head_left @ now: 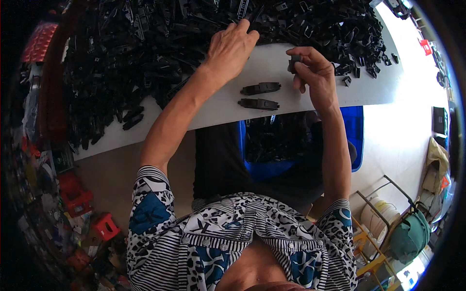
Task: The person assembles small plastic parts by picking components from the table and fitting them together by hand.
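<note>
My left hand reaches over the near edge of a large heap of black plastic parts. Its fingers are bent and drawn together at the heap; what they grip, if anything, is hidden. Beyond the fingertips lies a slim part with a pale ladder-like strip. Between thumb and fingers, my right hand pinches a small black plastic piece above the white tabletop. Two long black plastic pieces lie one behind the other, nearer to me, between my hands.
Smaller black clips spread across the table's right side. Below the front edge, a blue bin holds more black parts by my legs. Red plastic stools stand at the lower left. A yellow-framed cart and green bag are at lower right.
</note>
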A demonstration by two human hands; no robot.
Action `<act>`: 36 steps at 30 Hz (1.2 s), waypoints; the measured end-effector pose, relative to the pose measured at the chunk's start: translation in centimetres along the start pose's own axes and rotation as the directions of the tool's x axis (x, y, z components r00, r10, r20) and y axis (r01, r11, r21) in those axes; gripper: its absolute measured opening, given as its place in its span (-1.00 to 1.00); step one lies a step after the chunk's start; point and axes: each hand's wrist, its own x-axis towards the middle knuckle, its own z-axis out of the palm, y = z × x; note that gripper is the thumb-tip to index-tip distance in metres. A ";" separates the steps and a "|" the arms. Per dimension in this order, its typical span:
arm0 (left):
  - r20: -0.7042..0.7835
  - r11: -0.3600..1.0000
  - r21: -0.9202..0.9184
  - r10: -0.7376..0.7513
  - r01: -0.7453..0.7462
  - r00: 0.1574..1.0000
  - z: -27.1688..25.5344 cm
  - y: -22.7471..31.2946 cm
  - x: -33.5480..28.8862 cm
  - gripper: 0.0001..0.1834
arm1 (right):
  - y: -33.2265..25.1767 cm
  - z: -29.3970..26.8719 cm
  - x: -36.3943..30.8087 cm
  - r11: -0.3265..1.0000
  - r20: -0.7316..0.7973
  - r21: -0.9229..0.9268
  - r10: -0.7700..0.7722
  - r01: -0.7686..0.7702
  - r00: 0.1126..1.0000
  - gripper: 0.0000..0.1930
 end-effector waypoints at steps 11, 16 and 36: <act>0.053 0.976 -0.203 0.097 -0.084 0.994 1.3 2.1 0.0 -0.74 | 0.2 -0.2 -0.7 0.993 -0.096 -0.108 0.044 -0.054 0.994 -0.77; -0.070 0.898 -0.438 0.026 -0.054 0.997 1.5 3.0 -1.6 -0.70 | 0.6 -0.6 -0.4 0.812 -0.074 -0.579 -0.146 0.076 0.987 -0.77; -0.061 0.839 -0.543 0.009 -0.041 0.998 1.6 3.2 -2.9 -0.78 | 0.6 0.7 1.3 0.484 0.445 -0.708 -0.260 0.515 0.857 -0.77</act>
